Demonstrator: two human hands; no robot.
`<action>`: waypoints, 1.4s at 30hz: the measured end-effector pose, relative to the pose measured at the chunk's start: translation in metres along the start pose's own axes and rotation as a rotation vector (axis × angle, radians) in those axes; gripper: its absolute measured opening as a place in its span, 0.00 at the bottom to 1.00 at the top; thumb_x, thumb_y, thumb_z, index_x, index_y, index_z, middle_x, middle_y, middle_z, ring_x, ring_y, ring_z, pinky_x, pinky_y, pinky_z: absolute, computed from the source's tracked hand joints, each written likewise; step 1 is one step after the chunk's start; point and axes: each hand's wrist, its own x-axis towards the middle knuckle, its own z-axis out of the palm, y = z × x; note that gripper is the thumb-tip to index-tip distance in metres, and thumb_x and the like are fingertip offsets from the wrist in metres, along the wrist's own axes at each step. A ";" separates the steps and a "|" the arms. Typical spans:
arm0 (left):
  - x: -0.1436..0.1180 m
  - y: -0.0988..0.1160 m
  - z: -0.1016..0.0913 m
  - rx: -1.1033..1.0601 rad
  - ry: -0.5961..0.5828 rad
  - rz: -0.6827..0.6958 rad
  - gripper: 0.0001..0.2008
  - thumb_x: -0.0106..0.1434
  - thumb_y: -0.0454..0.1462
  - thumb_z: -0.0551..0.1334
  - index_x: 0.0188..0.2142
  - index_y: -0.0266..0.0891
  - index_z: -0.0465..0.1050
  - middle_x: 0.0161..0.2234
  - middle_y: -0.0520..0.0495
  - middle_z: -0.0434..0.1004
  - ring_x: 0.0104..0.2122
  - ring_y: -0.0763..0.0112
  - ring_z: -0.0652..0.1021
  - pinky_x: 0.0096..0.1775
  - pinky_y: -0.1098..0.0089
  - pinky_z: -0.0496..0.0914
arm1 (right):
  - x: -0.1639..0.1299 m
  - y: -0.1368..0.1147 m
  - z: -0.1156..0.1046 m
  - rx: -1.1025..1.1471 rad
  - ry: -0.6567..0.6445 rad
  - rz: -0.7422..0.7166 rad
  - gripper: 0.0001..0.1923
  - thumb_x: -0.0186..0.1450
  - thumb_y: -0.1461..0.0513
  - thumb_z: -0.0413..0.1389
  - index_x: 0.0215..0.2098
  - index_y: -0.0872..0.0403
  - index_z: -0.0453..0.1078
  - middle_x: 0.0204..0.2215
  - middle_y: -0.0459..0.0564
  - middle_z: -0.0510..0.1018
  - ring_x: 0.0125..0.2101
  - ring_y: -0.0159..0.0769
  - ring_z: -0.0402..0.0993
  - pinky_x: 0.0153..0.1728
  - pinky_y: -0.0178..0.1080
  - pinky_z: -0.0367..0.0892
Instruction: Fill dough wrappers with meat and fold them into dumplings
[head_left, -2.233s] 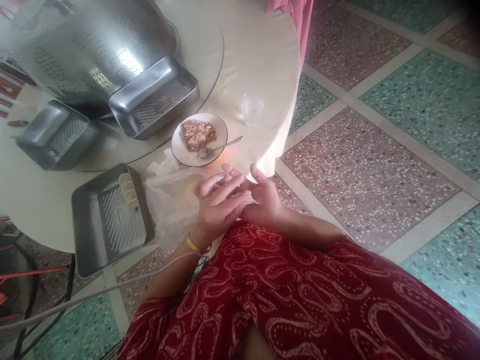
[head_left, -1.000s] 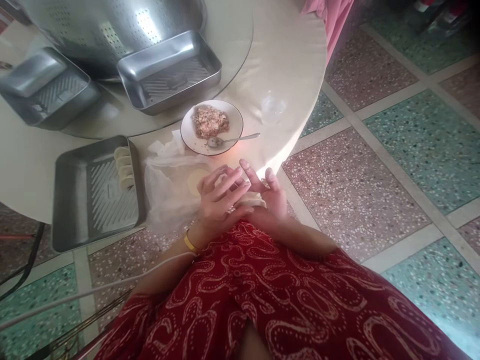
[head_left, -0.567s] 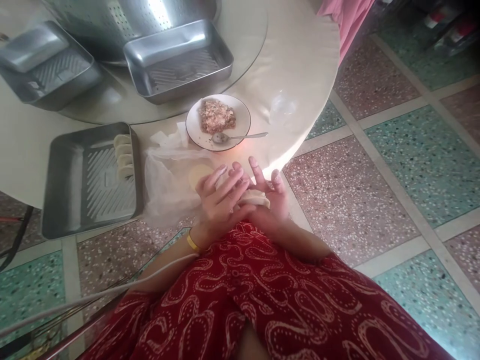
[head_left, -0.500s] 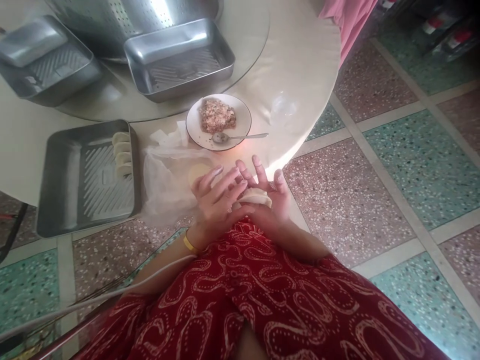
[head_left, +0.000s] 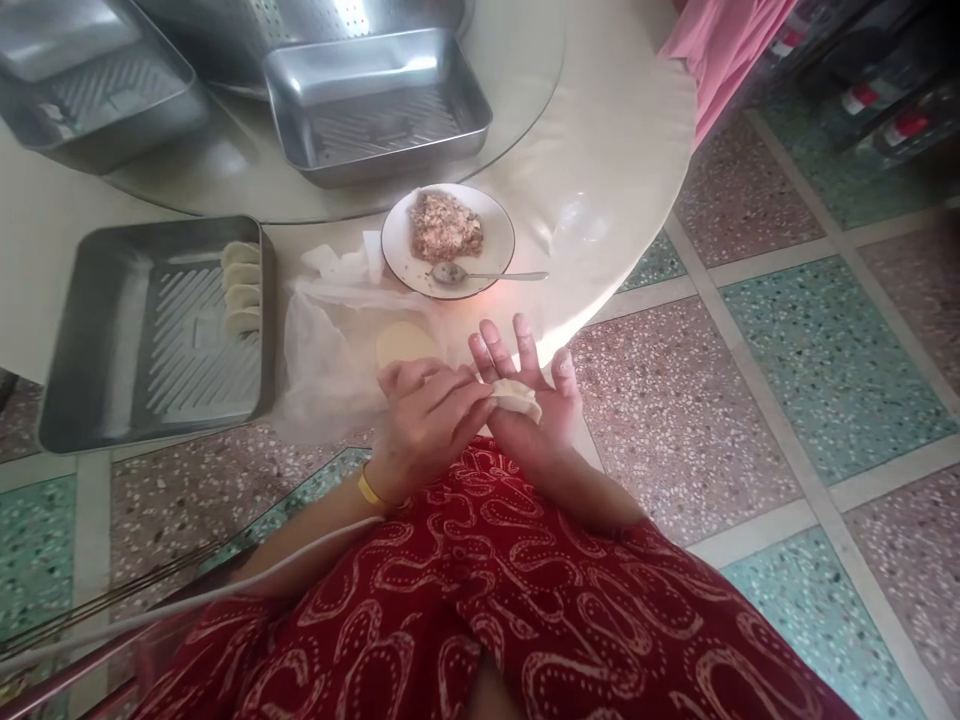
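A folded dumpling [head_left: 516,398] lies across the palm of my right hand [head_left: 551,415], whose fingers are spread with the palm turned up. My left hand [head_left: 427,405] has its thumb and fingertips closed on the dumpling's left end. Just beyond my left hand, a round dumpling wrapper [head_left: 405,343] rests on a clear plastic bag [head_left: 322,350]. Several finished dumplings [head_left: 241,290] line the right side of a metal tray [head_left: 97,340]. Ahead stands a white plate [head_left: 499,225] with minced filling [head_left: 446,225] and a spoon [head_left: 450,273] on it.
Two more metal trays [head_left: 472,130] [head_left: 142,130] and a perforated metal pot [head_left: 225,40] stand on the glass turntable. White paper scraps [head_left: 345,265] lie beside the plate, and crumpled clear plastic [head_left: 581,220] near the table's right edge. A white cable [head_left: 225,590] crosses at lower left.
My left fingers have drawn together and closed on the dumpling's left end, uncovering more of the wrapper. My right hand stays palm up under the dumpling. The view has shifted slightly.
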 end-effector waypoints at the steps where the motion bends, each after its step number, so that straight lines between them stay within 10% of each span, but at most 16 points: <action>1: 0.000 0.000 -0.001 0.015 0.012 -0.010 0.08 0.63 0.39 0.66 0.41 0.44 0.73 0.35 0.50 0.80 0.38 0.63 0.75 0.41 0.58 0.67 | 0.000 0.000 0.000 -0.006 0.010 -0.007 0.23 0.66 0.43 0.44 0.52 0.39 0.69 0.54 0.45 0.76 0.59 0.40 0.67 0.49 0.46 0.70; 42: 0.004 -0.001 -0.007 -0.058 -0.086 -0.027 0.03 0.64 0.35 0.64 0.33 0.41 0.71 0.30 0.52 0.79 0.34 0.67 0.72 0.41 0.61 0.62 | -0.001 0.005 0.003 0.016 -0.003 -0.026 0.24 0.65 0.42 0.47 0.51 0.41 0.70 0.51 0.47 0.78 0.57 0.42 0.69 0.54 0.48 0.66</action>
